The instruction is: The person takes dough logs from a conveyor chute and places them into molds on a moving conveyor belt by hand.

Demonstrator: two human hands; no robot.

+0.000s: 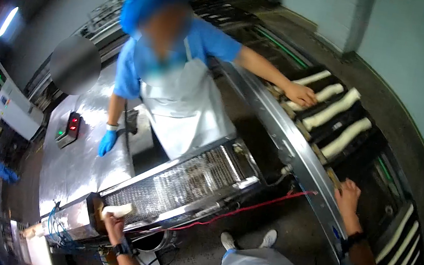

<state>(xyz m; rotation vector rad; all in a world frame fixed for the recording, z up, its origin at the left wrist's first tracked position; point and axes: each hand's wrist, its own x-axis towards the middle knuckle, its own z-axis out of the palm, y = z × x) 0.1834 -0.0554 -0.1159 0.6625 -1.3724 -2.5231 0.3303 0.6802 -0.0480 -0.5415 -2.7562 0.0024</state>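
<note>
My left hand (pixel 113 227), with a dark band at the wrist, grips a short pale dough piece (pixel 119 210) at the near end of a metal mesh conveyor (pixel 177 185). On the right, my right hand (pixel 347 199) has its fingers curled at the edge of a black grooved tray (pixel 363 150) on the line. Long pale dough strips (pixel 332 110) lie in that tray's grooves. Across from me, a co-worker's bare hand (pixel 302 95) touches a strip in the same tray.
A co-worker in a blue cap and white apron (pixel 189 101) stands behind the mesh conveyor. Their gloved hand (pixel 107 141) rests by a steel table (pixel 87 163) with a small display box (pixel 68 130). Another tray of strips (pixel 399 254) sits at right. A red cord (pixel 244 207) runs along the conveyor.
</note>
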